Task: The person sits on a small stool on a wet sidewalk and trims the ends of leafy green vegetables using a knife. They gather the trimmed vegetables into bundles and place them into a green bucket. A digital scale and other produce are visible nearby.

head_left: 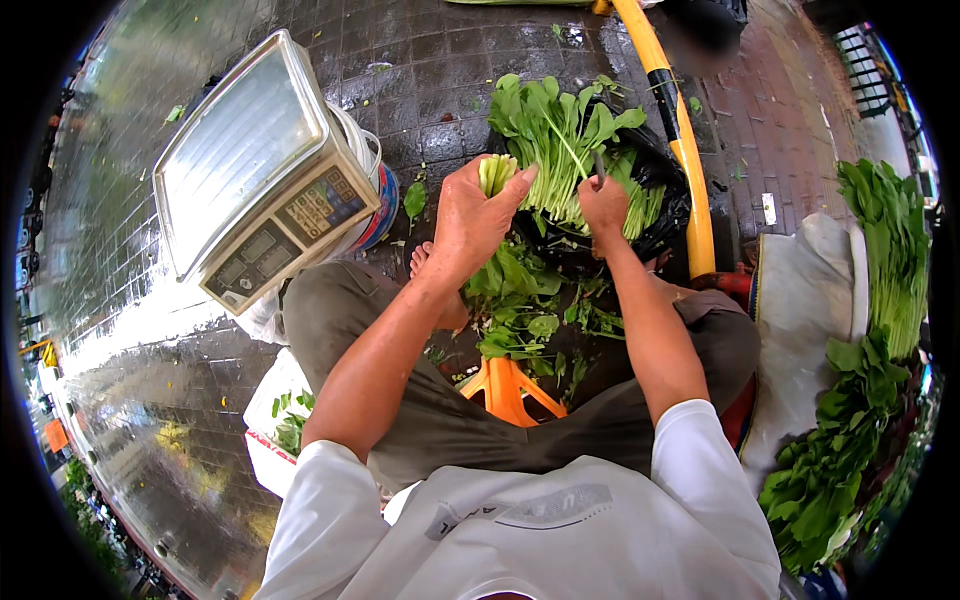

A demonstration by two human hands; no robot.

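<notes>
My left hand (470,218) is closed around a bunch of leafy greens (497,174). Its pale stem ends point away from me, and leaves (510,275) show below the hand. In my right hand (604,208) is what looks like a small knife (598,165), with only a narrow dark piece showing past the fingers. Just beyond both hands, a heap of long-stemmed greens (560,125) lies on a black plastic bag (665,175). One stalk slants across the heap toward my right fingers.
At left a scale (245,150) rests by a white bucket (375,200). An orange plastic stool (505,390) stands between my legs, with loose leaves around it. A yellow-black pole (685,150) runs along the right. More greens (860,430) lie beside a pale sack (805,300). The paving (420,70) is wet.
</notes>
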